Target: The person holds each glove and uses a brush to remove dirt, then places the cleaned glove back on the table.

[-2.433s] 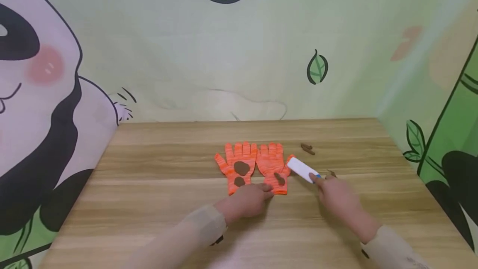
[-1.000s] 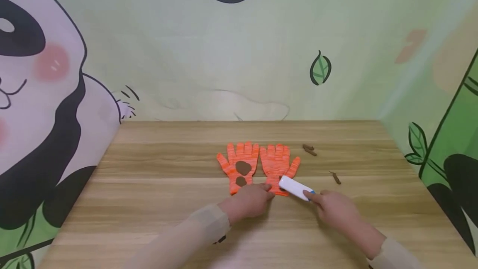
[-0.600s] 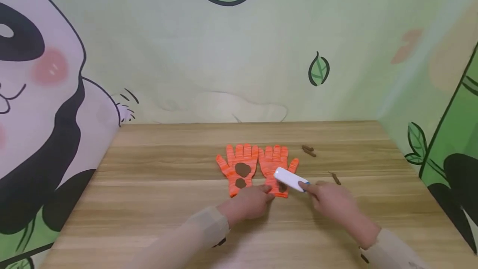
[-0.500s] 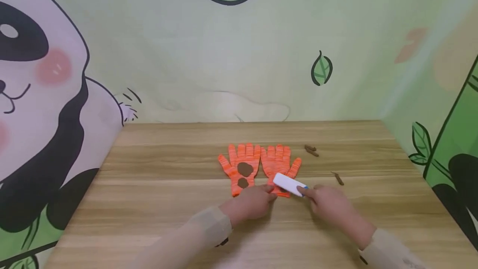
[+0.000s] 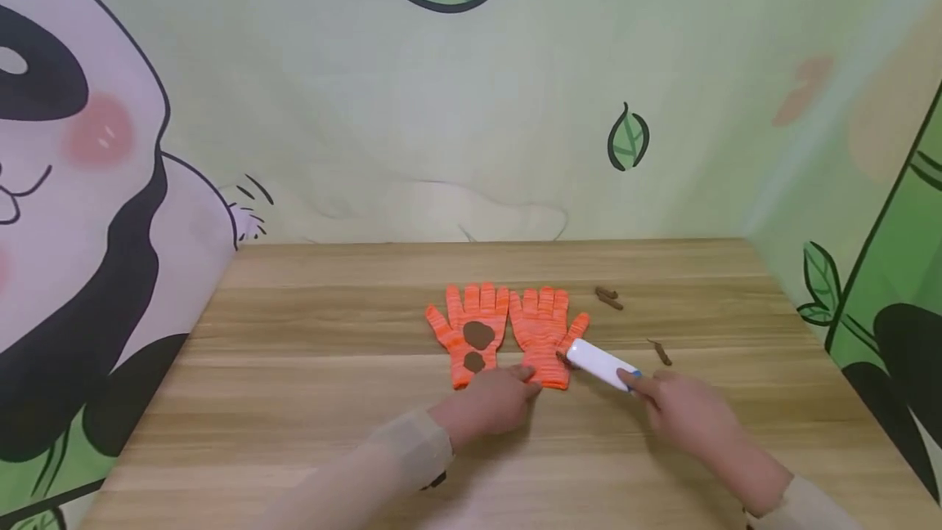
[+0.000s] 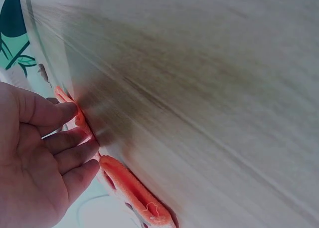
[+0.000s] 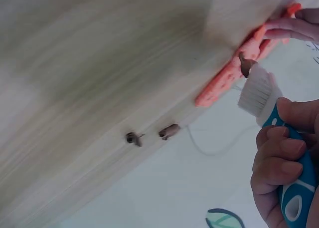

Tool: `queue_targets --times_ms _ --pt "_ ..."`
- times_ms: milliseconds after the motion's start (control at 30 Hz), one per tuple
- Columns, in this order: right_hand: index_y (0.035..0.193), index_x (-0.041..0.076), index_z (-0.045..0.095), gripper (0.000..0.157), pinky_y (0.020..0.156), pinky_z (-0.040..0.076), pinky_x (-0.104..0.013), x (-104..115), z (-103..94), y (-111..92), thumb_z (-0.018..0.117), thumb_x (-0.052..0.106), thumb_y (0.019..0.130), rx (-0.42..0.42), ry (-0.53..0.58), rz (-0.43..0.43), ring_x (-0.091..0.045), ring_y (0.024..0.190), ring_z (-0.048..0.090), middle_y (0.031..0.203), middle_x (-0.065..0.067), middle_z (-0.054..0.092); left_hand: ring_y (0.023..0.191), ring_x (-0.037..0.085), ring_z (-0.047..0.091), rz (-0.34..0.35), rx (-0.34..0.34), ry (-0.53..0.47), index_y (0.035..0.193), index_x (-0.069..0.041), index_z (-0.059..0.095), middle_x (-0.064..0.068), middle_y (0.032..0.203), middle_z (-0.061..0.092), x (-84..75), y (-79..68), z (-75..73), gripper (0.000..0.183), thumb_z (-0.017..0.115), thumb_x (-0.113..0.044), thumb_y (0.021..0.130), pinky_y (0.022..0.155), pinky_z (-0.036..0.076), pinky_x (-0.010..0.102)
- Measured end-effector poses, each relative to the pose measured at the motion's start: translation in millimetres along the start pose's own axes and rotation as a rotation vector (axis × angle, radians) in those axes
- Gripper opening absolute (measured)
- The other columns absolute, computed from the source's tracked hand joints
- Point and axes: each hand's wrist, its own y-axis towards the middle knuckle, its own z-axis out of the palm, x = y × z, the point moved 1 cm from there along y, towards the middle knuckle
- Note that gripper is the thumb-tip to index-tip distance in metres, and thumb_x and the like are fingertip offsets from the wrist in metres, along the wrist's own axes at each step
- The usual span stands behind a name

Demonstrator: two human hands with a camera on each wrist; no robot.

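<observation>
Two orange knit gloves lie side by side on the wooden table. The left glove bears two flat brown patches. My left hand rests its fingertips on the cuff of the right glove, its fingers loosely extended in the left wrist view. My right hand grips the blue handle of a scrubbing brush, with the index finger along the top. Its white bristles face the glove's right edge, where a brown lump sits against the brush tip.
Small brown rolled bits lie right of the gloves near the back. Another brown bit lies further right. The wooden table meets a printed backdrop at its far edge.
My right hand has swept the brush over the right glove's cuff and out to the right. The brown patch there has shifted to the glove's right edge. My left hand stays in place.
</observation>
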Motion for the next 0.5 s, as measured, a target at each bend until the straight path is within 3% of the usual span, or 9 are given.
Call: queue_targets --times_ms 267,500 --pt "0.122 0.019 0.078 0.032 0.048 0.027 -0.022 4.6 10.9 13.7 0.074 0.012 0.09 -0.061 -0.021 -0.081 -0.007 0.054 0.031 0.06 0.004 0.048 0.147 0.013 0.049 0.004 0.003 -0.017 0.149 -0.027 0.056 -0.004 0.159 0.049 -0.3 -1.5 -0.8 0.043 0.047 -0.023 0.107 0.111 0.051 0.031" --pt "0.123 0.02 0.077 0.036 0.049 0.031 -0.025 -16.3 11.6 -0.5 0.073 0.009 0.09 -0.004 -0.038 -0.065 -0.008 0.056 0.033 0.064 0.004 0.051 0.147 0.011 0.048 -0.001 0.002 -0.015 0.148 -0.027 0.056 -0.005 0.159 0.049 -0.3 -0.5 2.1 0.044 0.047 -0.022 0.106 0.112 0.05 0.029"
